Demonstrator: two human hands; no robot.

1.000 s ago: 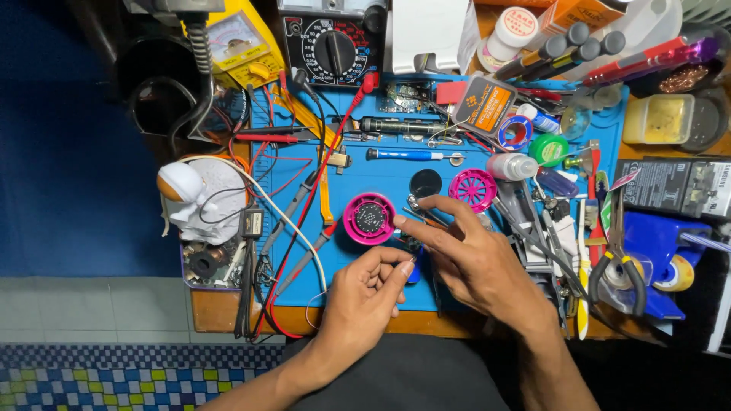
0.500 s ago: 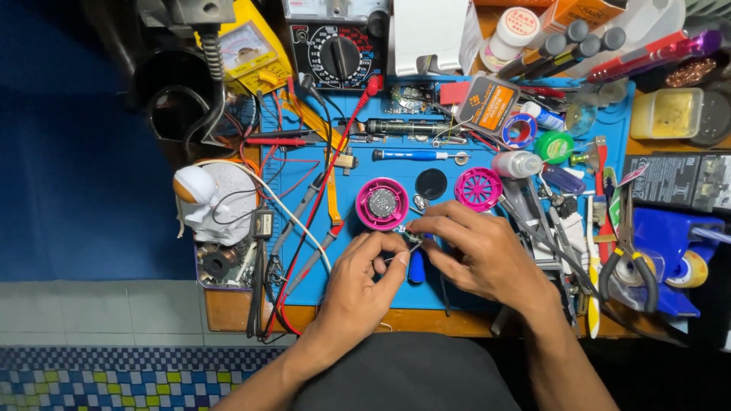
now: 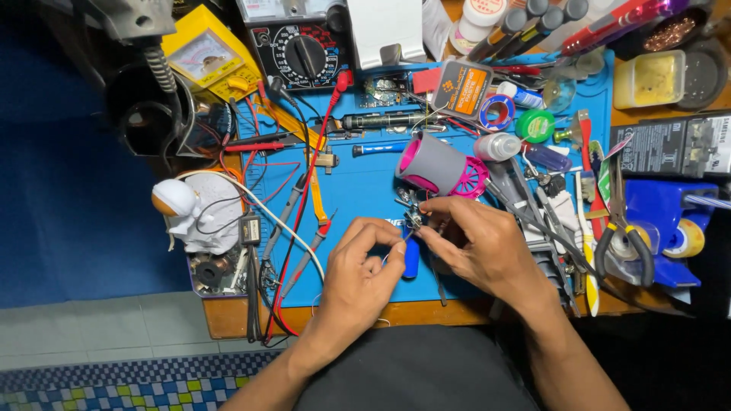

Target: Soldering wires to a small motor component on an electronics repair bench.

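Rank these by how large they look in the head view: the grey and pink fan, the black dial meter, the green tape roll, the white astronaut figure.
1. black dial meter, cut off by the frame's top edge
2. white astronaut figure and grey and pink fan, too alike to rank
3. green tape roll

1 head camera looks steeply down, close over the blue mat (image 3: 365, 190).
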